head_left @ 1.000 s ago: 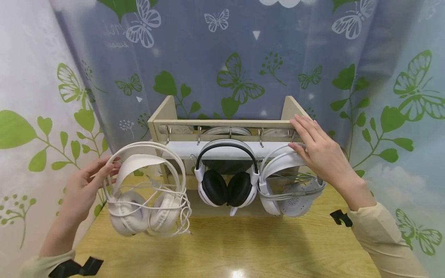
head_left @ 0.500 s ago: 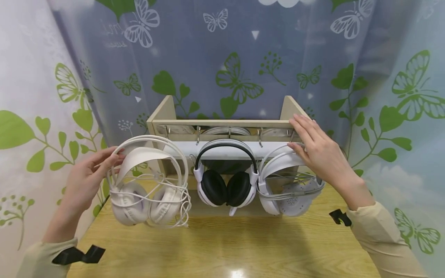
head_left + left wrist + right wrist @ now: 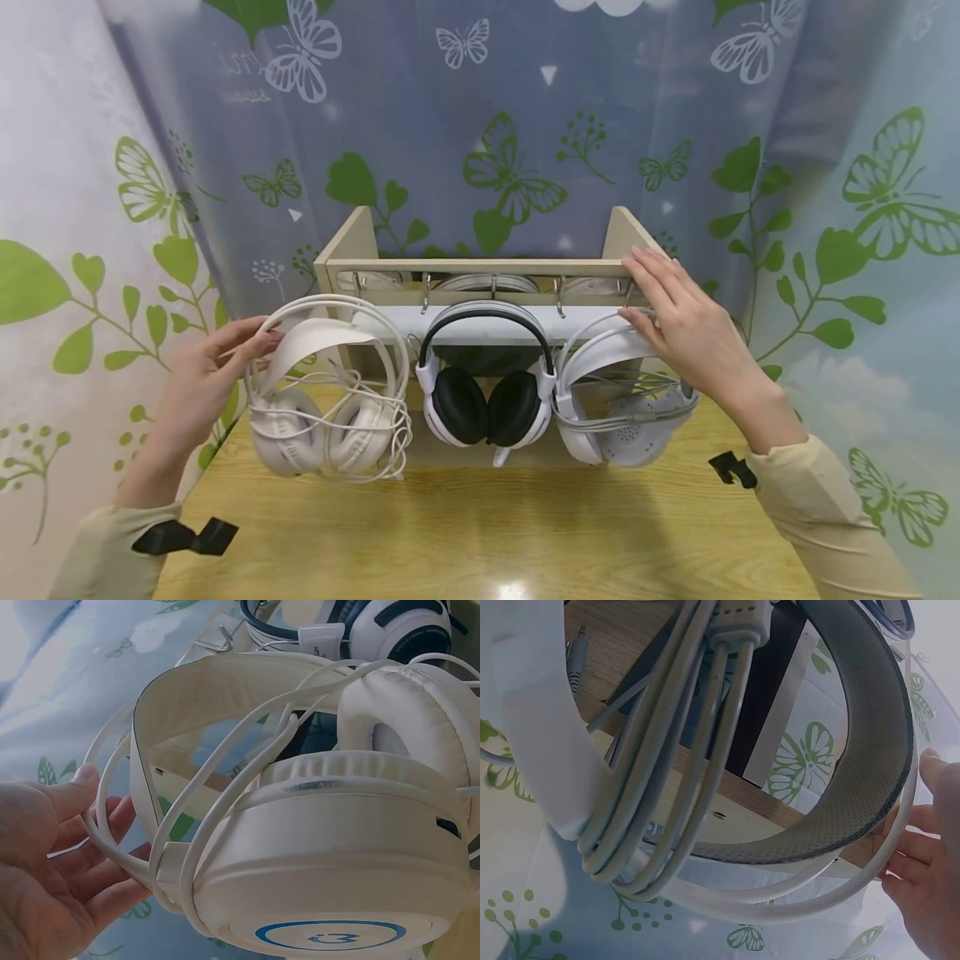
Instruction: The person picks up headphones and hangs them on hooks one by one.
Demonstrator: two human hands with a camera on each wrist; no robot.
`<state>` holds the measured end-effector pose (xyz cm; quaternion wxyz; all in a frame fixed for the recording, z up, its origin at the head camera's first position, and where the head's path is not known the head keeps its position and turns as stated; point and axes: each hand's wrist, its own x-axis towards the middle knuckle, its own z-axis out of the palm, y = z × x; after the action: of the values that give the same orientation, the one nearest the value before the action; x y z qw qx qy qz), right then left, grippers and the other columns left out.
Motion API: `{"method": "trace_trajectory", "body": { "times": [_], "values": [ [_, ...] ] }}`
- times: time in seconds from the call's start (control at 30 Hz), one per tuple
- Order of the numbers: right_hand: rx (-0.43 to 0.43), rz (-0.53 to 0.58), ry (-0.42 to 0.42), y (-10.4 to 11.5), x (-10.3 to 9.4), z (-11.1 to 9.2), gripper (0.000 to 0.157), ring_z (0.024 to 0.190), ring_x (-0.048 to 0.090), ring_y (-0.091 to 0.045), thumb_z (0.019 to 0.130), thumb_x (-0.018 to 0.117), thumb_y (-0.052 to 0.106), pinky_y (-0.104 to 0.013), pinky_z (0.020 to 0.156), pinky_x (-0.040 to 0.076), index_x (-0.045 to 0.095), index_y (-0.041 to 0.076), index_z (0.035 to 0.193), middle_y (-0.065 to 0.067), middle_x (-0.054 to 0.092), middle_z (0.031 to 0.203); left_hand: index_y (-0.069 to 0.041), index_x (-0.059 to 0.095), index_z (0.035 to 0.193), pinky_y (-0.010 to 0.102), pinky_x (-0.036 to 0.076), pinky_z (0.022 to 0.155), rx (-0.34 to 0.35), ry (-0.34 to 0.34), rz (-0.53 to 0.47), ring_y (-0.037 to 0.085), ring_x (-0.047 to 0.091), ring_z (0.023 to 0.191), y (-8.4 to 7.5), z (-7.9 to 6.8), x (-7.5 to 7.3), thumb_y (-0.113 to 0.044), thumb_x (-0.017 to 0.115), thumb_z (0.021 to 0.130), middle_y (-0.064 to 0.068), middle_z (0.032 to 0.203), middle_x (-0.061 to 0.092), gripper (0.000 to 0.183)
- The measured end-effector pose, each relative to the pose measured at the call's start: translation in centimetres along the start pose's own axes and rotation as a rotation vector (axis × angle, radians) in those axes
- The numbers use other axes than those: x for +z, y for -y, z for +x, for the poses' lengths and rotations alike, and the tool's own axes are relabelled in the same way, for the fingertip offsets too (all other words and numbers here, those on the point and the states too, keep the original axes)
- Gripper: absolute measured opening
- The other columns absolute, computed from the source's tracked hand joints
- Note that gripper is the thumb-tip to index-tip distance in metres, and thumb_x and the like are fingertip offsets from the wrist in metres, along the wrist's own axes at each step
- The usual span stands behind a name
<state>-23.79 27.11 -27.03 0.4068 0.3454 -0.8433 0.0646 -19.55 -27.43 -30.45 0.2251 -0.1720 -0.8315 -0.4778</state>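
Observation:
My left hand (image 3: 197, 375) pinches the outer band of a pair of white headphones (image 3: 288, 425) at its left side, thumb against the band in the left wrist view. Loops of white cable cross its ear cups, which hang in front of the rack's left end. My right hand (image 3: 693, 337) rests with straight fingers on the right end of the wooden rack (image 3: 472, 268). Its thumb lies right at the headband of another white pair, the right-hand headphones (image 3: 637, 446), which have a bundled grey cable (image 3: 652, 750). Between them hang white headphones with black pads (image 3: 459, 404).
Metal hooks (image 3: 426, 293) line the rack's front rail, and a white shelf (image 3: 450, 323) runs below. The rack stands on a wood-grain table (image 3: 480, 533). A curtain (image 3: 420, 108) with leaves and butterflies hangs behind.
My left hand has moved up and to the right with the white headphones, bringing them nearer the rack. My right hand has stayed on the rack's right end.

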Motion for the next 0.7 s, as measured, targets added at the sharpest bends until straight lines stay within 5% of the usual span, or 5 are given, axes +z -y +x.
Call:
{"method": "trace_trajectory", "body": {
  "times": [0.7],
  "values": [
    [-0.001,-0.008,-0.005,0.2,0.0,0.1,0.07,0.142,0.041,-0.04,0.109,0.03,0.051,-0.042,0.123,0.023,0.042,-0.003,0.151,-0.022,0.043,0.155,0.003,0.058,0.138,0.014,0.053,0.088,0.006,0.043,-0.06,-0.005,0.065,0.104,2.0,0.0,1.2,-0.012,0.053,0.106,-0.023,0.112,0.069,0.035]
  ]
}}
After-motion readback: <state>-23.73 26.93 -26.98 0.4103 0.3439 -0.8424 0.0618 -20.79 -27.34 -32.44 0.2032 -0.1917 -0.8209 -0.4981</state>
